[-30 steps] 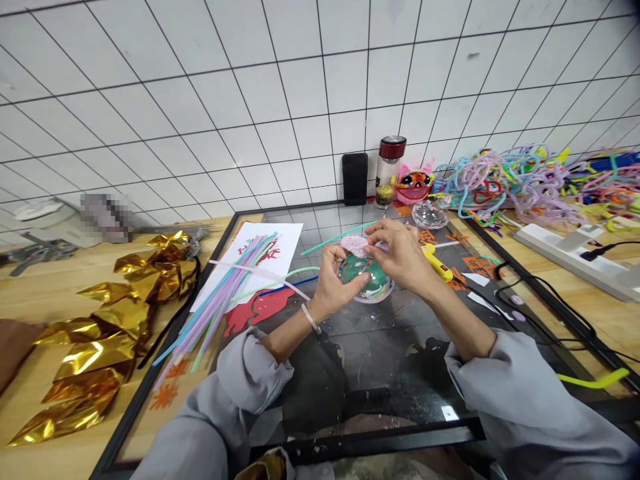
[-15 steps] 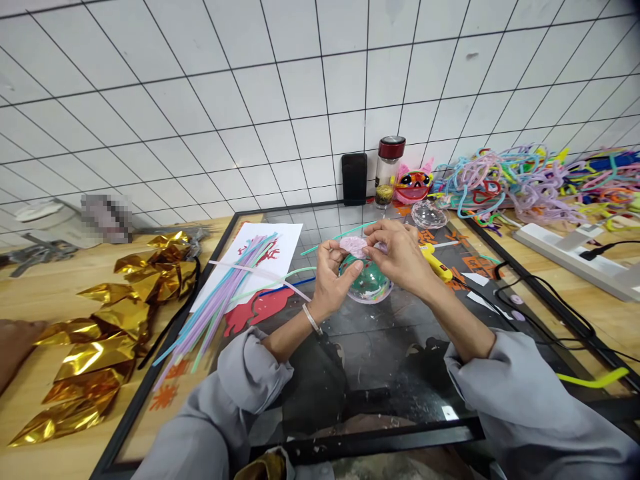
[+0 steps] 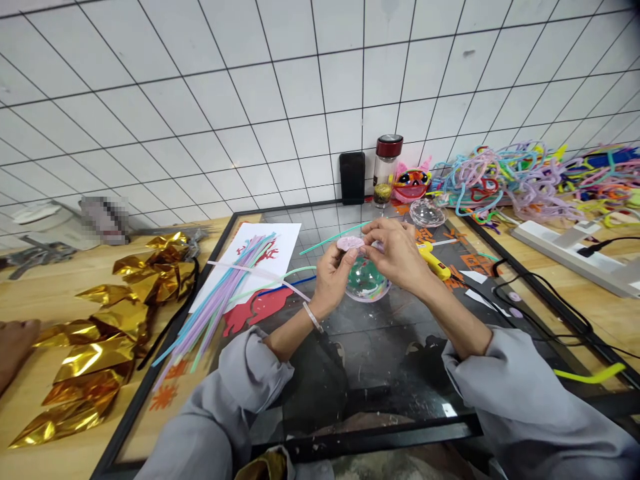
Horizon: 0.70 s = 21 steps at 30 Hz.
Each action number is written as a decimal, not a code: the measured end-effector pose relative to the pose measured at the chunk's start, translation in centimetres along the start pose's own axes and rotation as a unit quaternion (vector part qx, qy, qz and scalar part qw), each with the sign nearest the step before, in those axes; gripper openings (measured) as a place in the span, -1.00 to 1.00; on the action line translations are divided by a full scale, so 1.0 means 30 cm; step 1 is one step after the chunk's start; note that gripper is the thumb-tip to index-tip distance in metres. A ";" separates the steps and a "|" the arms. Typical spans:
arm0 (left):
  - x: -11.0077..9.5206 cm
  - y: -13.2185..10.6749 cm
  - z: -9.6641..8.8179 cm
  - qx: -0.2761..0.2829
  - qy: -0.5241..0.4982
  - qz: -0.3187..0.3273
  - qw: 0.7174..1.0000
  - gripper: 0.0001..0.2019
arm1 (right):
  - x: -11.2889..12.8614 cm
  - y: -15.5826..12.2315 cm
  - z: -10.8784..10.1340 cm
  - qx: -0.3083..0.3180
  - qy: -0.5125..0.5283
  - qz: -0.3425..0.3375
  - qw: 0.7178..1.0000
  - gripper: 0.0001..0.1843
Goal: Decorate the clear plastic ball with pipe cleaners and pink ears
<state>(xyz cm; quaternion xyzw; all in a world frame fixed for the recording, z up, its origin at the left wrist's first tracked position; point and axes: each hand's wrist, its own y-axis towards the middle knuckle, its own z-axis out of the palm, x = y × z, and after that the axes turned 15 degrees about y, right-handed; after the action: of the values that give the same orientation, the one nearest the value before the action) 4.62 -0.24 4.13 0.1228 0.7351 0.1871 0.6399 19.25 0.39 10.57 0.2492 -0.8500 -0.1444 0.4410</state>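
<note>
Between my hands is a small pale pink fuzzy disc (image 3: 351, 243), apparently coiled pipe cleaner. My left hand (image 3: 334, 270) pinches its left side between thumb and fingers. At its right edge, the fingers of my right hand (image 3: 393, 248) are pressed together on a bit of lilac pipe cleaner that the fingertips mostly hide. Just below my hands stands a clear plastic dome (image 3: 369, 283) with green inside and a pink rim, on the dark glass board. A yellow glue gun (image 3: 434, 261) lies right beside my right wrist.
Loose pipe cleaners (image 3: 220, 293) lie across white paper (image 3: 280, 243) and a red cut-out (image 3: 255, 310). Gold foil (image 3: 113, 327) covers the left; another person's hand (image 3: 15, 347) rests there. At the back are a bottle (image 3: 385, 173), phone (image 3: 353, 178) and clear bowl (image 3: 427, 212). A power strip (image 3: 575, 257) and black cables lie right.
My left hand has tilted the pink disc, so it shows flatter and more edge-on. Both hands stay close together above the dome, with only small finger shifts.
</note>
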 end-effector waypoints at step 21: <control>-0.002 -0.007 -0.009 0.005 0.042 0.005 0.999 -0.62 | -0.141 -0.145 0.008 -0.051 0.266 0.182 0.945 -0.33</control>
<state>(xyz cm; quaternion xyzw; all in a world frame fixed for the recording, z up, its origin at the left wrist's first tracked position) 4.38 -0.49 4.10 0.1218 0.7614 0.1915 0.6073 22.40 -0.92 5.54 0.0972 -0.7239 -0.0332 0.6823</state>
